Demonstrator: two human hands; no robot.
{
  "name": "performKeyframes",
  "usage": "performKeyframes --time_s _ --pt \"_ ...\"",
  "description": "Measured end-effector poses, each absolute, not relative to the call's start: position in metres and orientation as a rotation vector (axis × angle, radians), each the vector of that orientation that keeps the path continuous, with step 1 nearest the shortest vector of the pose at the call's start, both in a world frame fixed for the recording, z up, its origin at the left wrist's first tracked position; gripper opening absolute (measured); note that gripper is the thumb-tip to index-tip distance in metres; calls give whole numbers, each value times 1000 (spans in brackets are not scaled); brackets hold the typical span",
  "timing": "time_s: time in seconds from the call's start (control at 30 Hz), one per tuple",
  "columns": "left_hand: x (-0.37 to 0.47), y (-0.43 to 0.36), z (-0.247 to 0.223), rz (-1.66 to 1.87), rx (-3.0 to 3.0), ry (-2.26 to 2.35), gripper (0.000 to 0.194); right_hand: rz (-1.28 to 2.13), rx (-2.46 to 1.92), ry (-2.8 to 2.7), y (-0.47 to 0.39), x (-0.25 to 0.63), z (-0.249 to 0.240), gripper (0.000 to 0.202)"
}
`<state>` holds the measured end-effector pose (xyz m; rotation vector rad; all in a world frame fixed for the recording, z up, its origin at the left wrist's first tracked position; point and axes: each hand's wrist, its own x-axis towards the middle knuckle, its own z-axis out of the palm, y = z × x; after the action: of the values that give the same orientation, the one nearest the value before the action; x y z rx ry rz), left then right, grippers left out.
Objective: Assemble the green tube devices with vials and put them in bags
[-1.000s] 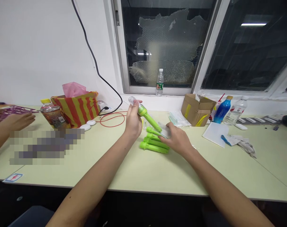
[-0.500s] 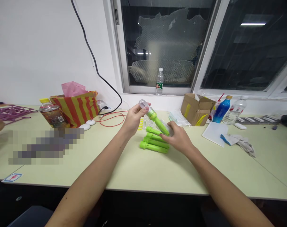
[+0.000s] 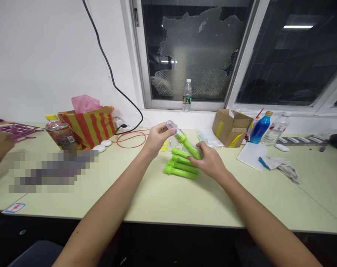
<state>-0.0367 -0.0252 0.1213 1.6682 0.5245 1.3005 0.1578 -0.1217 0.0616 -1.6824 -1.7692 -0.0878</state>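
A green tube with a clear rounded cap [image 3: 188,144] is held tilted above the table between both hands. My left hand [image 3: 156,140] pinches its clear upper end. My right hand [image 3: 210,160] is closed around its lower green end. Just below, several green tubes [image 3: 182,172] lie side by side on the table [image 3: 157,196], their wider ends to the left. Behind the held tube are small clear parts, partly hidden, and some yellow rings [image 3: 164,145].
At the left stand a striped bag [image 3: 92,128] and a tea bottle [image 3: 61,133]; another person's arm [image 3: 0,146] reaches in. A red cable [image 3: 131,142] lies behind. To the right are a cardboard box [image 3: 229,129], bottles, white paper [image 3: 252,155] and a glove [image 3: 283,168].
The held tube has shifted slightly, with its clear end a little lower and further right. The other person's arm at the left edge has come further into view.
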Motion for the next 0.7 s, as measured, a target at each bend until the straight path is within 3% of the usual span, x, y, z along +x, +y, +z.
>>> performKeyframes --time_s 0.7 --pt "-36 -23 117 1346 1722 402 32 -92 -1766 -1775 -120 157 62 37"
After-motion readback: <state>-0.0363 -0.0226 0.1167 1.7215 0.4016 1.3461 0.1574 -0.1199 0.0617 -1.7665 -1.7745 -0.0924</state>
